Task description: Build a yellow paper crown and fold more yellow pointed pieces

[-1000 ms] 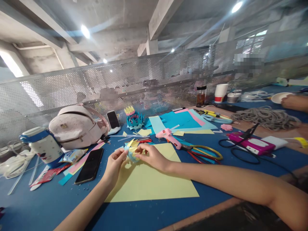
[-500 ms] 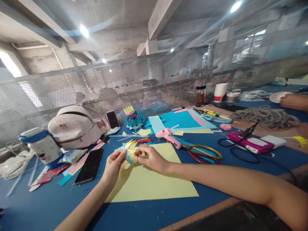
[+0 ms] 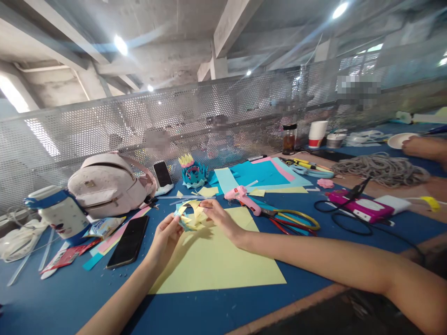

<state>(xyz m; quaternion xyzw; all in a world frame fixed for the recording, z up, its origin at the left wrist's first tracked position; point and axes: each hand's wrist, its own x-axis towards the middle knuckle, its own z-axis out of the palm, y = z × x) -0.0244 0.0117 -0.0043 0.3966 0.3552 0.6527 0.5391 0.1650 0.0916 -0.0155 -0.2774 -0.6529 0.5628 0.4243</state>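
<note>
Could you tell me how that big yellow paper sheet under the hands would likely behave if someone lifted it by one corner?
The yellow sheet lies thin and flat on the blue table, so it would probably droop, feel very light, and slide easily.

Both forearms are bare to the picture's edge, with no sleeves, and slim fingers (image 3: 173,222) without rings.

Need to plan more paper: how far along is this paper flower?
One finished paper flower stands by the mesh. Both hands, left hand and right hand, hold a half-built blue and yellow flower over the yellow sheet. Its petals look loose; the glue gun lies unused.
</note>
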